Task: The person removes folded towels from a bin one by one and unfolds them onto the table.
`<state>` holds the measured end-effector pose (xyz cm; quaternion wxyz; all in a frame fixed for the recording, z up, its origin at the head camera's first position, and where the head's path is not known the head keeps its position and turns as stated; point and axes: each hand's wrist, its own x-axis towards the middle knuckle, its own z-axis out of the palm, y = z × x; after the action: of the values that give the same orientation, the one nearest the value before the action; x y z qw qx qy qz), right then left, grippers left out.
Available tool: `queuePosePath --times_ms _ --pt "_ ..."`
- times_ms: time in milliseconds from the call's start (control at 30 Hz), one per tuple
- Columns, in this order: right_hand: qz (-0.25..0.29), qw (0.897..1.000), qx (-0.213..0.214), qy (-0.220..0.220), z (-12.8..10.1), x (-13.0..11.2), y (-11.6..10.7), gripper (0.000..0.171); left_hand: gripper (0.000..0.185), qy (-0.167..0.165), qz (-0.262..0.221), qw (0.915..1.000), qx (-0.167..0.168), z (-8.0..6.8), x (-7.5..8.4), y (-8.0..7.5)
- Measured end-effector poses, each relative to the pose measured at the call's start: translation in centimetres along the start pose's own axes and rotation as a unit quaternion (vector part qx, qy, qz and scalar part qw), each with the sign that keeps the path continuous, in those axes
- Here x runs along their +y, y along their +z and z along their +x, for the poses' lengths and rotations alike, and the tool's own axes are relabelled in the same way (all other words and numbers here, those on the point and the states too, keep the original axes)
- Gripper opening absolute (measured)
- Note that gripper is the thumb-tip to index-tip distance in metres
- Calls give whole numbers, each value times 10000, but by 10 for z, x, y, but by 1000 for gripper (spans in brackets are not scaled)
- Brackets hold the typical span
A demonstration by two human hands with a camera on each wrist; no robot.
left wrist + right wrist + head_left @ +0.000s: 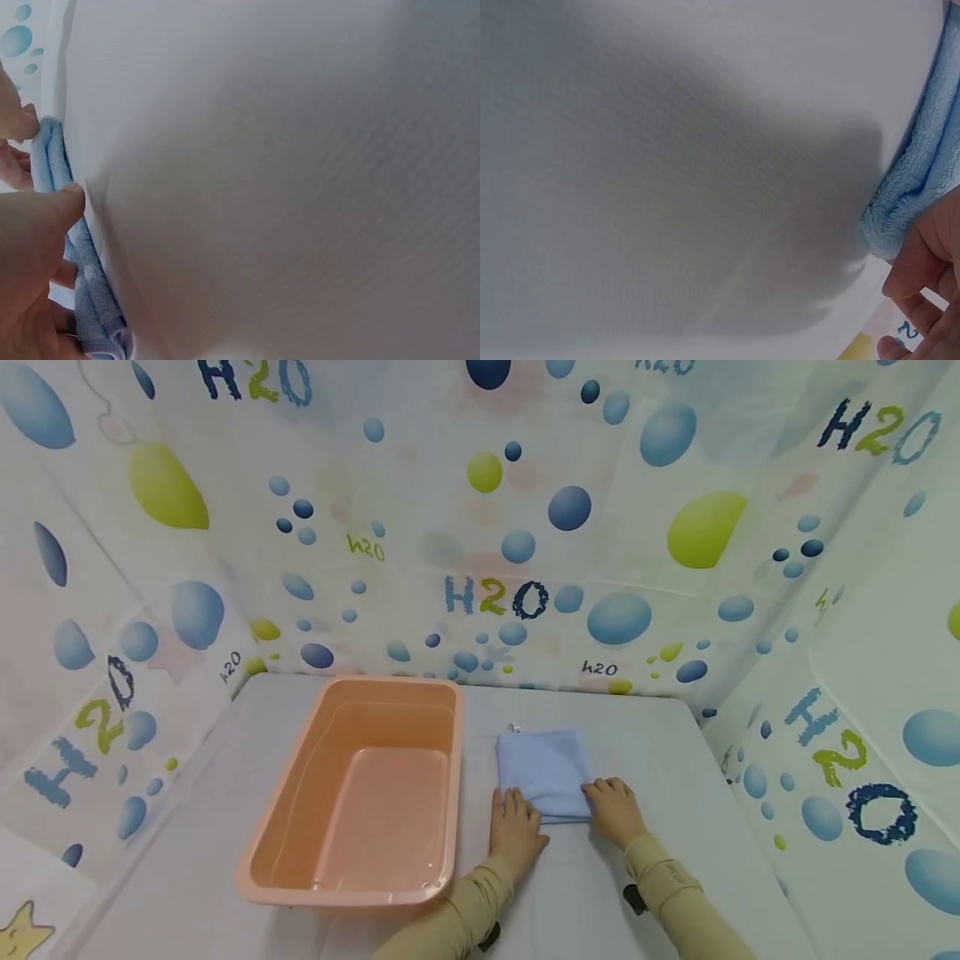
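Pale blue terry cloth, folded into a neat square towel [546, 770], lies flat on the white-covered table [660, 752] just to the right of a peach plastic basin [360, 793], close to it but not touching. Both hands are at the towel's near edge: the left hand [516, 828] takes the near left corner and the right hand [615, 810] takes the near right corner, fingertips lying over the cloth. From the left wrist view the thumb and fingers [45, 217] close on the layered edge of the towel [82, 262], pinching the folds between them; from the right wrist view the fingers [922, 262] curl against the thick rolled edge of the towel [922, 187], holding it in a narrow grip. Tan sleeves [675, 893] cover both forearms down to the wrists. A small white tag [514, 727] sticks up at the towel's far left corner. The basin stands upright, and its bottom looks glossy, though I cannot tell whether any water sits in it. Behind and to both sides hangs a white curtain [495, 527] printed with blue and lime bubbles and the letters H2O
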<state>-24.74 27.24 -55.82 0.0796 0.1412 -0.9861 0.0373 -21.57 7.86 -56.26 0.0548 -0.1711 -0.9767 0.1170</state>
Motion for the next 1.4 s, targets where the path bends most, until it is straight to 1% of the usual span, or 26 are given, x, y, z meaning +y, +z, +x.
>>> queuePosePath --times_ms 67,133,200,300,367,467,533,633,733,867,967,1067,1133,1233,1300,1400 --pt "2 10000 3 -31 -1 -4 -2 45 61 -40 -58 10000 21 -2 0 2" --pt "-5 9999 54 -93 -4 -7 -4 45 61 -87 -243 9997 -20 -5 -1 3" --pt "-27 9999 118 -109 -7 -9 -4 45 59 -128 -618 9980 -98 -8 -3 3" --pt "-124 9995 266 -119 -14 -13 -3 46 57 -131 -1179 9928 -163 -13 -7 1" --pt "-136 9993 318 -119 -16 -15 0 47 57 -124 -1357 9906 -126 -17 -10 0" --pt "-46 9988 403 -265 -18 -22 4 47 61 -58 -1288 9916 48 -22 -14 1" --pt "100 9977 423 -511 -17 -29 7 46 63 11 -1193 9927 176 -25 -16 1" --pt "403 9954 275 -824 -15 -38 10 48 65 135 -1153 9927 331 -30 -19 4" --pt "782 9931 139 -868 -10 -44 12 49 66 251 -1265 9909 385 -34 -22 9" --pt "1171 9888 247 -893 -2 -51 14 45 67 274 -1531 9867 467 -37 -24 19" --pt "1176 9875 294 -1007 4 -55 19 43 66 256 -1604 9846 642 -40 -25 27" --pt "1018 9886 318 -1063 9 -57 26 42 65 290 -1535 9842 831 -42 -27 31" --pt "868 9893 405 -1103 11 -58 30 42 65 325 -1517 9838 904 -43 -29 32" --pt "680 9891 601 -1162 13 -60 32 39 64 393 -1560 9827 922 -44 -32 33" --pt "632 9886 750 -1140 15 -61 32 35 63 452 -1571 9820 948 -44 -34 34" --pt "647 9893 904 -947 18 -64 32 29 63 570 -1552 9813 989 -45 -36 35"
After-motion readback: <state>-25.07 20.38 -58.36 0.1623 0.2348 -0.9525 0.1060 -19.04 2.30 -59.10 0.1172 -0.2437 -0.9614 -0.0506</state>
